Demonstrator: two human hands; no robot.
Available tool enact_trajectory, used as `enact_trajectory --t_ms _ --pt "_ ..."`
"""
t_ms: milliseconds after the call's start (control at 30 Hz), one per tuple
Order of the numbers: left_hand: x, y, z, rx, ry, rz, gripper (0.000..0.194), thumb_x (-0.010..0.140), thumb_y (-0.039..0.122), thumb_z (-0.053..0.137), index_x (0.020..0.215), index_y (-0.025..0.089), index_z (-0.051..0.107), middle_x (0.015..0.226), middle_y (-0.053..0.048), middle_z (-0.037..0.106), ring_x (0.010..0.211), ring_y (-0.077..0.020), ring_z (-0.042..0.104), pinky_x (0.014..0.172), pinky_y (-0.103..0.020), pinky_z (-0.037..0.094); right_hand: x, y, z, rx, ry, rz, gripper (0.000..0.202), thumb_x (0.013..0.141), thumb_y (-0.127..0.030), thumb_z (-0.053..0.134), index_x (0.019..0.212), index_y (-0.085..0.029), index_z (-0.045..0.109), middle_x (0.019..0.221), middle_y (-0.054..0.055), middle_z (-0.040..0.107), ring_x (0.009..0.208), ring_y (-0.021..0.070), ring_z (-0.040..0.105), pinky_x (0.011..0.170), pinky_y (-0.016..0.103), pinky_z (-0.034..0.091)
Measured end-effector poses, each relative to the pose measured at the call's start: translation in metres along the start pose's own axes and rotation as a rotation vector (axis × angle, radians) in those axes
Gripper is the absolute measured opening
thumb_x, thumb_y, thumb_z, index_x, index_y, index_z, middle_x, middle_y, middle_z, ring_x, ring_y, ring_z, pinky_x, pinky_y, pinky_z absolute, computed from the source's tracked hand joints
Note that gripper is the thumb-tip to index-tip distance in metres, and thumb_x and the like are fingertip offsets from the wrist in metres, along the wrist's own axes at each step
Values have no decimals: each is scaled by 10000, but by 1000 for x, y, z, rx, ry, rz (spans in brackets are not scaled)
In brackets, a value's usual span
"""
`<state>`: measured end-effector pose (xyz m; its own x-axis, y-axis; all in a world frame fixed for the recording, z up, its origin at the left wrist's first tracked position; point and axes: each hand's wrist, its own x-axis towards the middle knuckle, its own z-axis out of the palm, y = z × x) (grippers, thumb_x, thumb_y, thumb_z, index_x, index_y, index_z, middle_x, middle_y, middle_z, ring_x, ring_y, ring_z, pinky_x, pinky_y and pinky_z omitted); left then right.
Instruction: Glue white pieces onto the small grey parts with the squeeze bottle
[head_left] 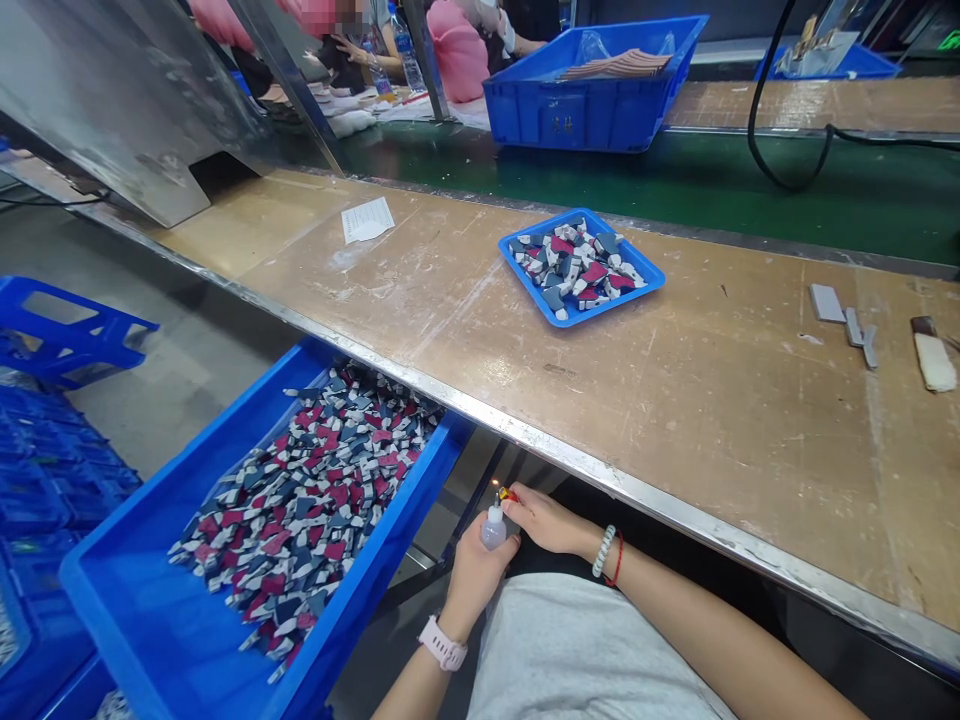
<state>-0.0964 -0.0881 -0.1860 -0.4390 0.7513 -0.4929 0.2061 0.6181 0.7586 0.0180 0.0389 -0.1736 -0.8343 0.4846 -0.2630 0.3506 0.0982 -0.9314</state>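
My left hand [480,562] is wrapped round a small translucent squeeze bottle [493,530] with a white cap and a thin metal tip pointing up. My right hand [546,518] grips a red lighter [509,495], and a small flame [495,483] burns at the bottle's tip. Both hands are close together in front of my lap, below the bench edge. To their left, a large blue bin [390,555] holds many small white, dark blue and dark red pieces [300,490]. More such pieces lie in a blue tray [504,250] on the bench.
The brown workbench [465,320] has a metal front edge. On it lie a paper slip [367,220], grey blocks [826,303] and a brush [934,358]. Behind is a green conveyor belt [720,185] with a blue crate [574,115]. People in pink sit beyond it.
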Motion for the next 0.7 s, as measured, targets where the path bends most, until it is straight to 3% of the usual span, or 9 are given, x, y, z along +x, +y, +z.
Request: enact_trajectory --t_ms 700 --pt "-1 -5 0 -26 1 -3 212 974 328 646 1022 121 631 842 -3 636 664 -111 611 608 -252 551 -1 -1 0 24 2 -2 314 1031 -430 522 907 -155 610 820 2 605 748 151 603 743 330 521"
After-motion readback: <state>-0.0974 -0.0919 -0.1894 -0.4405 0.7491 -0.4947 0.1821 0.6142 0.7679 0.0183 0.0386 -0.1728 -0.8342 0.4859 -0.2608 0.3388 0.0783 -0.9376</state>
